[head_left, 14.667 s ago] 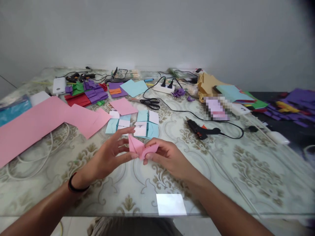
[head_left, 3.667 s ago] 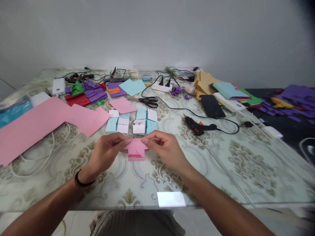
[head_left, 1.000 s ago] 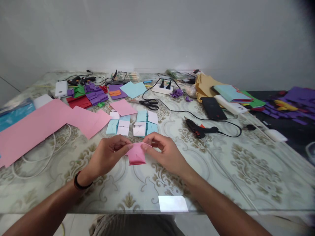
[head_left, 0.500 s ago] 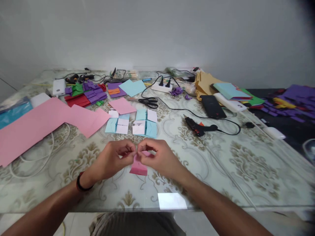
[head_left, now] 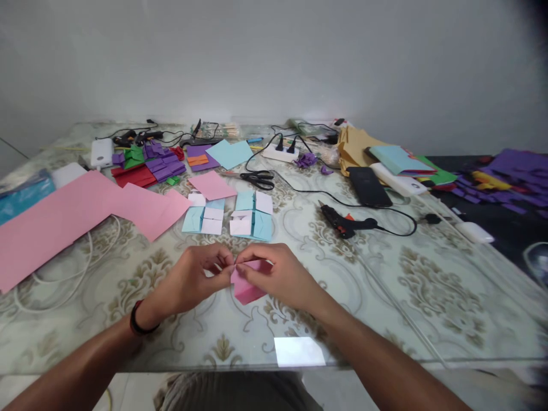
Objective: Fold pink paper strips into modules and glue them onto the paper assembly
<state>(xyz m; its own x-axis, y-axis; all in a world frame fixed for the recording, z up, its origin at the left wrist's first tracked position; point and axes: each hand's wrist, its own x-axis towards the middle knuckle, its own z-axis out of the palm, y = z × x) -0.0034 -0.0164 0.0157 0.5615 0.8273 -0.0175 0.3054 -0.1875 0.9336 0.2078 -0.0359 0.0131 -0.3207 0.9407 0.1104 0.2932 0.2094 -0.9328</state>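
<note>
A small folded piece of pink paper (head_left: 247, 289) is held just above the table, close to the front. My left hand (head_left: 204, 274) pinches its upper left corner between thumb and forefinger. Right beside it, my right hand (head_left: 276, 273) grips the same paper near the top edge, its fingers hiding part of the sheet. The fingertips of both hands nearly meet. Beyond them lie two folded blue and white paper pieces (head_left: 252, 220), with a pink square (head_left: 213, 184) resting partly over the left one.
Long pink sheets (head_left: 55, 222) spread across the left. Scissors (head_left: 257, 179) lie behind the folded pieces. To the right are a black glue gun (head_left: 345, 220) with its cord, a black phone (head_left: 369, 186) and stacked coloured paper (head_left: 402, 158). A white power strip (head_left: 280, 152) sits at the back.
The pink paper has turned between my fingers, so its lower edge now slants and more of it shows toward the right. Both hands stay in nearly the same place.
</note>
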